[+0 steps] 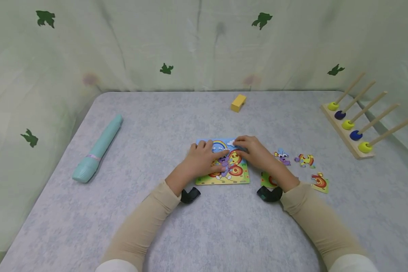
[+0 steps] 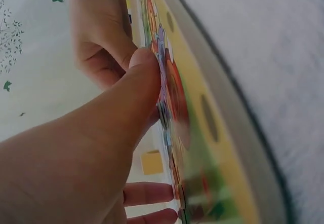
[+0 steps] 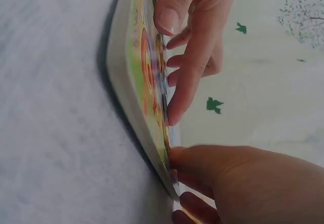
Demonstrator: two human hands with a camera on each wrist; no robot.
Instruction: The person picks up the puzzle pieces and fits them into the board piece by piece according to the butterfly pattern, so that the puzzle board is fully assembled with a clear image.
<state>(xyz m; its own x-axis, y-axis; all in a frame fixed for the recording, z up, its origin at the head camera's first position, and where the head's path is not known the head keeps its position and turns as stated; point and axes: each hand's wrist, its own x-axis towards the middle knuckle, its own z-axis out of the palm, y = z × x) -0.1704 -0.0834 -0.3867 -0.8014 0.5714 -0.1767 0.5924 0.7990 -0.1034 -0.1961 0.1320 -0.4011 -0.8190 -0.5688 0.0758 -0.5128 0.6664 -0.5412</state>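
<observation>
A colourful jigsaw puzzle board (image 1: pixel 239 177), with a rainbow and a butterfly-like cartoon figure, lies flat on the table. My left hand (image 1: pixel 200 158) rests on its left half, fingers spread; the thumb and index finger reach across the picture. At the upper right corner my right hand (image 1: pixel 255 151) touches the board with thumb and fingertips. What lies under its fingers is hidden. Loose puzzle pieces lie right of the board: a purple-and-blue one (image 1: pixel 282 156), a yellow-and-red one (image 1: pixel 306 160), a red-and-green one (image 1: pixel 320 183), and a green one (image 1: pixel 268 180) partly behind the right forearm.
A yellow block (image 1: pixel 238 103) sits near the table's back edge. At the right stands a wooden peg rack (image 1: pixel 346 134) with yellow and blue beads. A folded teal umbrella (image 1: pixel 98 149) lies at the left. Pale curtains (image 1: pixel 204 45) surround the table.
</observation>
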